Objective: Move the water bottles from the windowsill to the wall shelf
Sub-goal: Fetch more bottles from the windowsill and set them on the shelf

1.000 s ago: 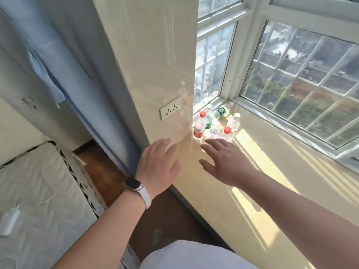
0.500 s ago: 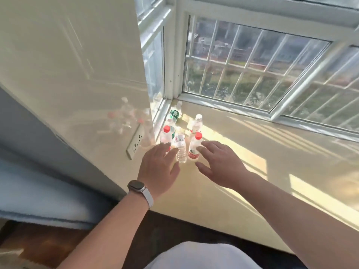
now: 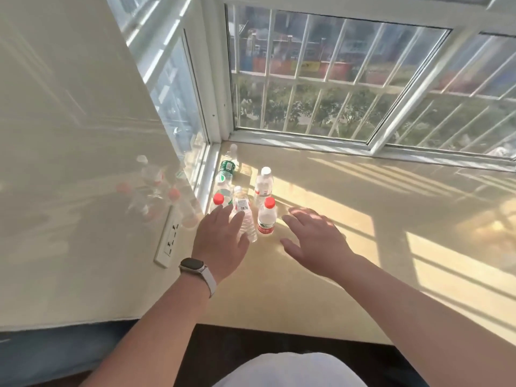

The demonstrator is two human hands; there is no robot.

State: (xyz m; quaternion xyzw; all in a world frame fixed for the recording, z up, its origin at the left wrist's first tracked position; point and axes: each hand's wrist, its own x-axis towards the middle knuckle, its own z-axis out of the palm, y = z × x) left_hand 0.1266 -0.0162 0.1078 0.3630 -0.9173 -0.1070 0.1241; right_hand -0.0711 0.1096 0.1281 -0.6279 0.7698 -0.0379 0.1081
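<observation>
Several small water bottles stand in the left corner of the cream windowsill [image 3: 321,289]. Nearest me are a clear bottle with a barcode label [image 3: 243,213] and a red-capped bottle [image 3: 267,217]. A second red-capped bottle [image 3: 218,200] is partly hidden behind my left hand [image 3: 220,238], which reaches in with straight fingers beside the clear bottle and holds nothing. My right hand [image 3: 314,236] hovers open just right of the red-capped bottle, apart from it. Behind stand a white-capped bottle [image 3: 264,182] and green-labelled bottles [image 3: 226,170]. The wall shelf is out of view.
A glossy cream wall [image 3: 83,163] on the left mirrors the bottles and carries a white socket plate [image 3: 169,238]. Barred windows [image 3: 335,79] close the sill at the back and left. Sunlit bare sill stretches to the right. Dark floor lies below the sill's front edge.
My view has swung right and closer to the sill. Both hands have moved forward to the bottle group, the left now beside the clear bottle, the right next to the red-capped one.
</observation>
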